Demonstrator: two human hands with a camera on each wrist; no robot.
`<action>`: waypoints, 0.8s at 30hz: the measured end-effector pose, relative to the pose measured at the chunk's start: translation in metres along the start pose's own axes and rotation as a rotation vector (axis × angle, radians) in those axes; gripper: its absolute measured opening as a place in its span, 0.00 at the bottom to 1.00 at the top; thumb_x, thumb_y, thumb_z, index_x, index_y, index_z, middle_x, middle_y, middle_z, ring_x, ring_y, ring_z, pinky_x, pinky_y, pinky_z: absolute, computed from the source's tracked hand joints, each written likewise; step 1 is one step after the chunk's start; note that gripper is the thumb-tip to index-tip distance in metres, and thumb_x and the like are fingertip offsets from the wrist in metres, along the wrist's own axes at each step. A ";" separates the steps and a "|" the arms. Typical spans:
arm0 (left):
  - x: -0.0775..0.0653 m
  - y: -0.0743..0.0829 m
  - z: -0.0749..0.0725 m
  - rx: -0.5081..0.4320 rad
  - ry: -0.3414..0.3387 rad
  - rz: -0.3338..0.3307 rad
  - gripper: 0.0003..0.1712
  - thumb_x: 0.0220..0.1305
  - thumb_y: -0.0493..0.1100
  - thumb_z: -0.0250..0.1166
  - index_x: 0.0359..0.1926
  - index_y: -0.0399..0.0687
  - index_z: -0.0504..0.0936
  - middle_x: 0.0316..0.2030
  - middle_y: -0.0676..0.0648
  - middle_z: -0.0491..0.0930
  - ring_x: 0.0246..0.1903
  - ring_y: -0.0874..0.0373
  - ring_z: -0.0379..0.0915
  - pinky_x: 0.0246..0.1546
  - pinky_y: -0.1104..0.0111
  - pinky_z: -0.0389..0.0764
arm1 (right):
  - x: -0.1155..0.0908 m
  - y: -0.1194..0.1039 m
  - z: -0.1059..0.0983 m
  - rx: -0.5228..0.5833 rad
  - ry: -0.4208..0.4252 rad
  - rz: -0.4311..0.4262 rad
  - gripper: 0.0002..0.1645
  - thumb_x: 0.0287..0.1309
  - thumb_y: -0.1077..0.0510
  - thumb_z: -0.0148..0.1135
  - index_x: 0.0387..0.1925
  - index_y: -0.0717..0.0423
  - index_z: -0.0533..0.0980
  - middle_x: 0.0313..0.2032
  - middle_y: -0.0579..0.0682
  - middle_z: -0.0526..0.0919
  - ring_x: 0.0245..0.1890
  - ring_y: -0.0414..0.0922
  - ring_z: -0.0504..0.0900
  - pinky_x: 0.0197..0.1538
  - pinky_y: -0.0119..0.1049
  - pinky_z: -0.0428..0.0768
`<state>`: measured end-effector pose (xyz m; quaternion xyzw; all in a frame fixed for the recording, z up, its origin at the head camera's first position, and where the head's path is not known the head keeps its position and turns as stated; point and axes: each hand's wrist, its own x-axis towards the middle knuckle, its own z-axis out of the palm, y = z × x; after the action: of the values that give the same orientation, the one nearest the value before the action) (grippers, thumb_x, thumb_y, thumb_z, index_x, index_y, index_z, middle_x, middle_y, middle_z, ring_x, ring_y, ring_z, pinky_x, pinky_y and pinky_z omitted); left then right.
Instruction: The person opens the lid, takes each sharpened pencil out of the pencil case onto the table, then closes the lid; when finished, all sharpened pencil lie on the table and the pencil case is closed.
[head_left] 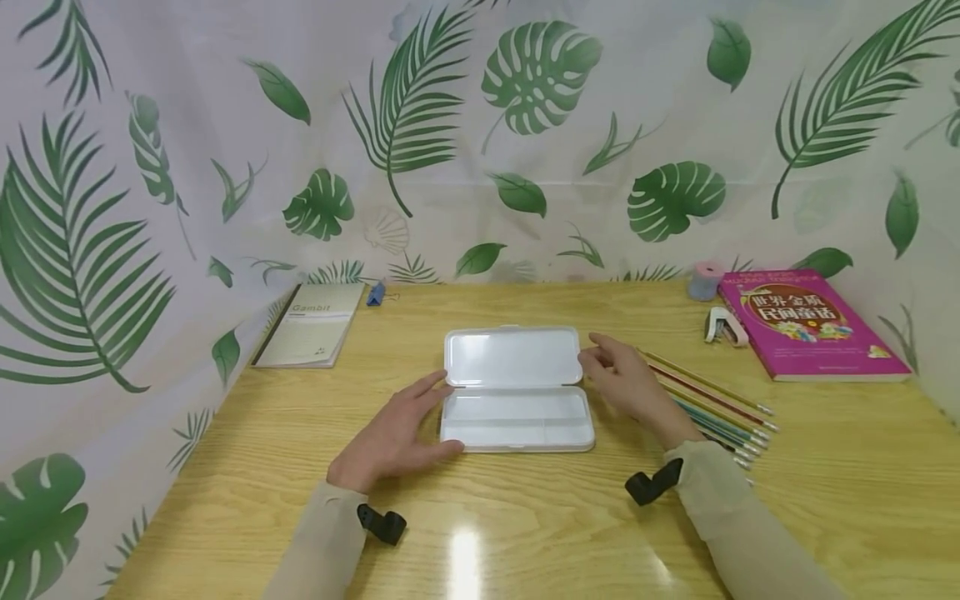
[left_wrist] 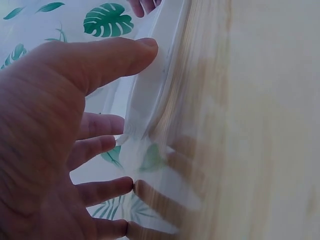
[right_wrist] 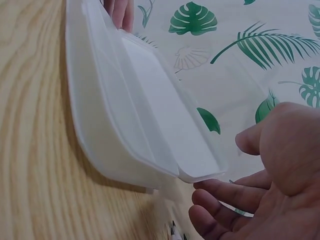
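A white pencil case lies opened flat on the table, its lid folded back away from the person. Long compartments inside it look bare. At its left end is the left hand, fingers spread and fairly straight. The left thumb touches the case's front wall in the left wrist view. Beside the lid's right end, the right hand has loosely bent fingers; in the right wrist view a fingertip meets the lid's corner, while the thumb stands apart from it.
Several pencils lie fanned right of the right hand. Further back right are a purple book, a small stapler and a pink-and-blue pencil sharpener. A notebook and a blue binder clip sit at the back left.
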<state>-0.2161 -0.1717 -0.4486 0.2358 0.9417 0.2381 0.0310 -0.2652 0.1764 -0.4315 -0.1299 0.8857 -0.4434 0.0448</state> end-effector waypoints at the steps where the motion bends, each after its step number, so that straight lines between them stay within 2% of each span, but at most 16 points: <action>1: 0.000 0.001 0.000 0.001 0.002 0.000 0.48 0.58 0.63 0.70 0.74 0.49 0.66 0.77 0.51 0.53 0.73 0.48 0.51 0.70 0.52 0.62 | 0.000 0.000 0.000 0.001 0.005 0.002 0.38 0.77 0.50 0.45 0.74 0.70 0.52 0.62 0.68 0.74 0.59 0.61 0.74 0.59 0.58 0.74; 4: 0.001 0.002 0.000 0.008 0.013 -0.003 0.47 0.57 0.62 0.71 0.73 0.47 0.67 0.76 0.48 0.53 0.73 0.48 0.51 0.69 0.53 0.64 | 0.000 -0.001 -0.001 0.012 0.014 0.006 0.38 0.77 0.48 0.45 0.76 0.66 0.50 0.62 0.67 0.74 0.59 0.60 0.75 0.58 0.57 0.75; 6: 0.001 0.003 0.000 0.007 0.021 -0.021 0.47 0.57 0.62 0.72 0.72 0.47 0.68 0.75 0.44 0.54 0.71 0.47 0.55 0.66 0.53 0.67 | 0.000 -0.002 -0.001 0.016 0.020 0.008 0.39 0.77 0.45 0.44 0.77 0.64 0.50 0.62 0.66 0.74 0.58 0.59 0.76 0.57 0.55 0.76; 10: 0.001 0.004 0.002 -0.010 0.030 -0.064 0.47 0.55 0.63 0.73 0.71 0.51 0.69 0.71 0.38 0.54 0.65 0.44 0.62 0.61 0.54 0.74 | 0.000 -0.002 -0.002 0.020 0.039 0.009 0.40 0.76 0.42 0.43 0.78 0.59 0.50 0.61 0.66 0.75 0.47 0.57 0.80 0.48 0.48 0.80; 13: 0.000 0.004 0.002 -0.024 0.038 -0.077 0.46 0.54 0.63 0.73 0.71 0.53 0.70 0.68 0.36 0.56 0.61 0.44 0.64 0.58 0.54 0.75 | 0.000 -0.002 -0.003 0.037 0.048 -0.004 0.38 0.77 0.42 0.43 0.78 0.56 0.51 0.59 0.66 0.76 0.43 0.57 0.80 0.38 0.42 0.81; 15: 0.000 0.005 0.002 -0.027 0.041 -0.079 0.46 0.54 0.64 0.73 0.71 0.54 0.70 0.67 0.36 0.57 0.60 0.45 0.66 0.57 0.54 0.76 | 0.000 -0.004 -0.004 0.040 0.053 -0.021 0.37 0.77 0.42 0.43 0.78 0.54 0.53 0.57 0.66 0.78 0.44 0.58 0.80 0.35 0.40 0.80; 19: 0.000 0.006 0.002 -0.020 0.043 -0.086 0.46 0.54 0.64 0.73 0.71 0.56 0.70 0.63 0.40 0.61 0.55 0.49 0.67 0.55 0.56 0.76 | -0.001 -0.007 -0.006 0.008 0.060 -0.068 0.35 0.77 0.42 0.43 0.77 0.50 0.55 0.54 0.63 0.79 0.47 0.58 0.79 0.40 0.43 0.78; 24: 0.000 0.007 0.003 -0.012 0.050 -0.086 0.46 0.53 0.64 0.73 0.70 0.57 0.71 0.57 0.44 0.65 0.50 0.52 0.67 0.52 0.59 0.76 | -0.004 -0.008 -0.011 0.022 0.046 -0.063 0.33 0.76 0.39 0.42 0.75 0.44 0.61 0.63 0.61 0.75 0.55 0.58 0.79 0.54 0.54 0.77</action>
<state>-0.2124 -0.1648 -0.4481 0.1890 0.9500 0.2480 0.0189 -0.2616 0.1811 -0.4186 -0.1472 0.8771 -0.4570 0.0119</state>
